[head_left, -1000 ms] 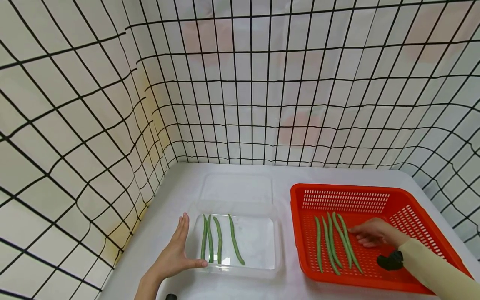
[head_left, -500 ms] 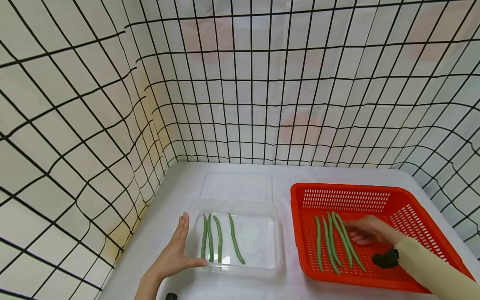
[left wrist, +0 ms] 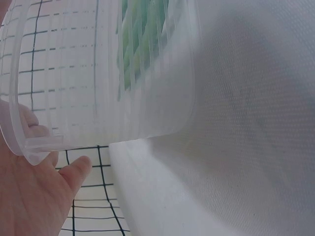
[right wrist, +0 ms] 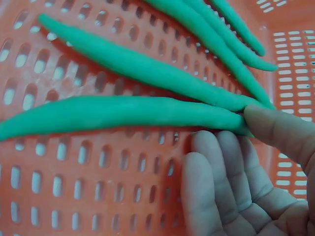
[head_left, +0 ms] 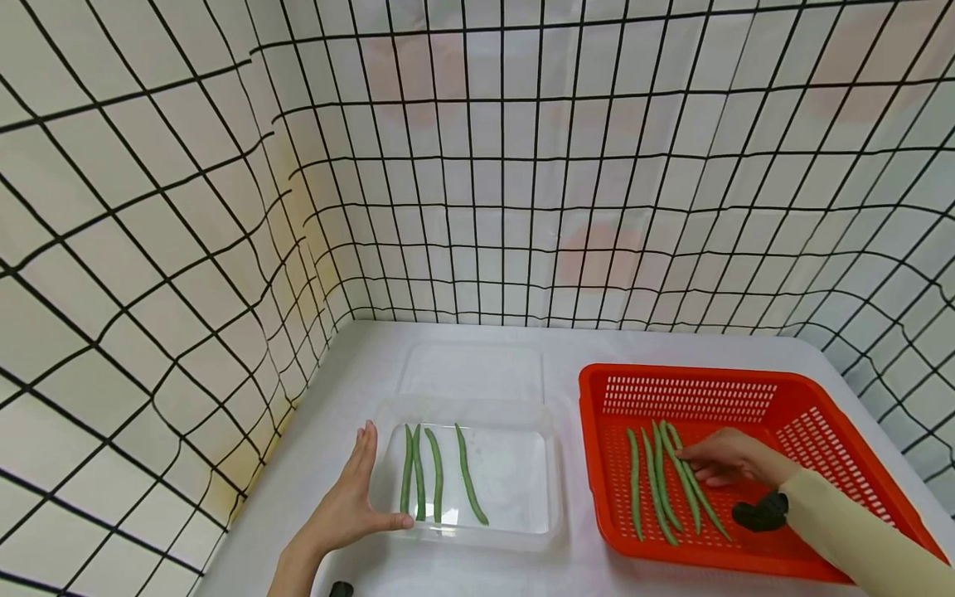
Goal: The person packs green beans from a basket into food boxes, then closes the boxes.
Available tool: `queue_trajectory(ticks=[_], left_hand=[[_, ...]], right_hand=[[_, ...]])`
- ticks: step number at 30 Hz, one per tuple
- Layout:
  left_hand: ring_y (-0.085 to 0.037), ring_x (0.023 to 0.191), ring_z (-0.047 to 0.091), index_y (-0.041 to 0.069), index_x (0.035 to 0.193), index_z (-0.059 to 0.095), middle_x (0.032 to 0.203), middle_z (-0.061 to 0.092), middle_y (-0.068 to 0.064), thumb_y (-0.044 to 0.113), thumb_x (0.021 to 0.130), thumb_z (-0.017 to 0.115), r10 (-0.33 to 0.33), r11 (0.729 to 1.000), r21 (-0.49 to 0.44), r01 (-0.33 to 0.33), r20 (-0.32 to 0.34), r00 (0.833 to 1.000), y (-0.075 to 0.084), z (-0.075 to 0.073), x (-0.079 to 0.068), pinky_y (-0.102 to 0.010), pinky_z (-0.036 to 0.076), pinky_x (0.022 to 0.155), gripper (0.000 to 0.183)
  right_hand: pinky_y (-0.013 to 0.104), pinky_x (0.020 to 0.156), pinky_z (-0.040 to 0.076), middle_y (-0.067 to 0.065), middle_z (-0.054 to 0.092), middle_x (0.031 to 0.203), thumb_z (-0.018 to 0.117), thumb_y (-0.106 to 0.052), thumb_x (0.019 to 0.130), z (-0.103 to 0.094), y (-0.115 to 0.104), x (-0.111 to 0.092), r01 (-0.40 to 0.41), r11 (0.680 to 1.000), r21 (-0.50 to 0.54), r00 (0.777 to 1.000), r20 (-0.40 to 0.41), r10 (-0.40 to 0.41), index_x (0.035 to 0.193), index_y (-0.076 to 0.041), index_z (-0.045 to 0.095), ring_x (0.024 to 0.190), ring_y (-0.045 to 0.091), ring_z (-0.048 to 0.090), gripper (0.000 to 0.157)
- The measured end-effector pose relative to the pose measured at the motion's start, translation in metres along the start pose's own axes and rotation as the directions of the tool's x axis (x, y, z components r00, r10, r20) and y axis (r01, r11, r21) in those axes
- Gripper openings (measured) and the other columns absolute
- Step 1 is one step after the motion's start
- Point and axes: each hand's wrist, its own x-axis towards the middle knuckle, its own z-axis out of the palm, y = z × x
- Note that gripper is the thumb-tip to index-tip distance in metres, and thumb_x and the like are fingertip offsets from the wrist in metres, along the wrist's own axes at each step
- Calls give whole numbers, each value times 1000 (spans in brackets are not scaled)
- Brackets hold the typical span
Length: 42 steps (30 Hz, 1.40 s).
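My right hand [head_left: 734,456], inside the red basket [head_left: 671,372], pinches the far end of the rightmost green bean [head_left: 712,507] between thumb and fingers. In the right wrist view that green bean [right wrist: 113,114] lies along the perforated floor, its tip under the thumb. Several other green beans [head_left: 652,474] lie to its left. My left hand [head_left: 346,510] rests at the left side of a clear plastic container [head_left: 515,485], fingers straight and thumb along the front rim. Several green beans [head_left: 436,477] lie side by side inside the container, one set apart to the right.
A clear flat lid [head_left: 470,369] lies behind the container on the white tabletop [head_left: 555,352]. Black wire grid [head_left: 533,162] over white sheeting stands at the back and both sides. A dark device [head_left: 761,512] sits on the right wrist.
My right hand has moved left, from beside the rightmost green bean to its far end, and now pinches it. That bean's near end has shifted slightly right. The left hand stays put.
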Motion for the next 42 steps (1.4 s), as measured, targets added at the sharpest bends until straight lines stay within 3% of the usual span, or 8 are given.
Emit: queue_trajectory(ticks=[6, 13, 19, 27, 35, 42], left_hand=[[-35, 141, -1, 20, 152, -12, 156, -11, -10, 59, 59, 82, 4, 1000, 2, -4, 1, 1000, 1, 0, 0, -67, 23, 99, 137], [-34, 141, -3, 20, 151, -12, 156, -12, -10, 58, 59, 83, -1, 1000, -6, 1, 5, 1000, 2, -1, 0, -66, 20, 101, 138], [-34, 141, -4, 20, 151, -12, 156, -12, -10, 59, 59, 82, -10, 1000, -3, 10, 11, 1000, 2, -1, 0, -66, 20, 101, 138], [-34, 141, -3, 20, 151, -12, 156, -11, -12, 57, 59, 83, -9, 1000, 5, 9, 8, 1000, 1, 0, 0, -65, 21, 101, 138], [-35, 141, -2, 20, 152, -12, 156, -11, -11, 59, 59, 82, -2, 1000, 5, 2, 4, 1000, 0, 1, 1, -66, 22, 100, 138], [-35, 141, -3, 19, 152, -12, 156, -12, -9, 57, 59, 83, -2, 1000, 6, 2, 3, 1000, 1, 0, 0, -65, 21, 101, 138]], right_hand=[[32, 66, 56, 10, 68, 83, 60, -18, 94, -9, -1, 0, 26, 991, 133, 997, 72, -36, 97, 7, 68, 68, 17, 67, 27], [36, 78, 54, 16, 69, 98, 56, -16, 97, -20, -16, -6, 55, 952, 302, 972, 201, -119, 111, 7, 66, 82, 22, 68, 29], [38, 84, 51, 14, 68, 102, 53, -15, 99, -15, -33, -8, 61, 915, 399, 955, 242, -169, 109, -1, 69, 88, 23, 68, 24], [36, 84, 51, 8, 67, 96, 51, -15, 99, 9, -74, -13, 82, 887, 455, 939, 263, -223, 96, -10, 72, 85, 19, 66, 21], [36, 84, 51, 10, 67, 96, 58, -14, 96, 46, -122, -23, 92, 877, 471, 929, 277, -247, 100, -4, 70, 82, 20, 65, 16], [33, 79, 53, 11, 68, 92, 60, -10, 94, 85, -152, -18, 106, 888, 448, 914, 308, -265, 97, -1, 70, 80, 19, 66, 14]])
